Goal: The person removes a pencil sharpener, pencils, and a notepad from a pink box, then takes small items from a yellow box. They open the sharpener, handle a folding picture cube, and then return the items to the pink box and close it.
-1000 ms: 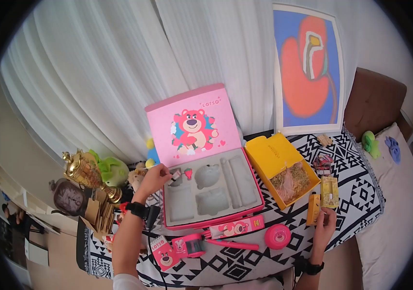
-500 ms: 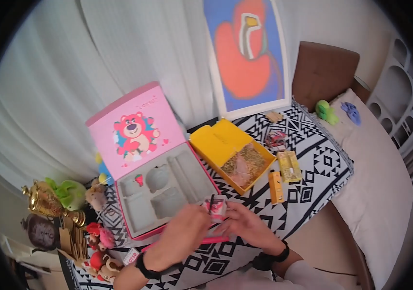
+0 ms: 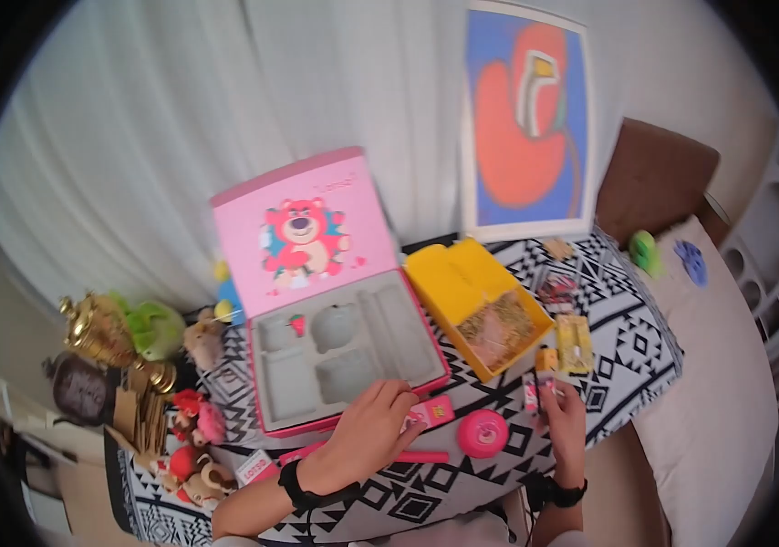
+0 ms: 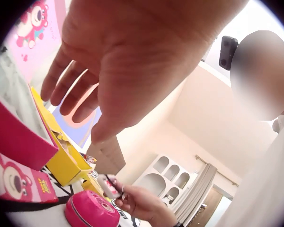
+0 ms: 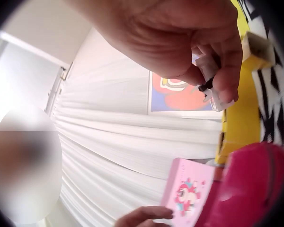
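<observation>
My right hand (image 3: 567,415) pinches a small white-and-pink case (image 3: 532,394) with a black bit at one end, near a small yellow carton (image 3: 546,359). In the right wrist view, thumb and fingers close round the case (image 5: 221,101). My left hand (image 3: 367,428) hovers over the front edge of the pink bear box (image 3: 266,421), fingers loosely spread and holding nothing. Under its fingertips in the head view lies a pink bear-print carton (image 3: 440,410). Between the hands sits a round pink zip pouch (image 3: 482,433). A small red-pink piece (image 3: 297,325) lies in the box's grey tray.
An open yellow box (image 3: 499,372) with shredded filling stands right of the pink box, beside a yellow patterned package (image 3: 576,345). Plush toys (image 3: 198,483), a gold trophy (image 3: 98,328) and folded cardboard (image 3: 139,410) crowd the left. A pink stick-like item (image 3: 421,457) lies in front.
My left hand left the tray's upper left corner, met my right hand in front of the box, then drew back left. My right hand let go of the yellow carton and now holds the white-and-pink case.
</observation>
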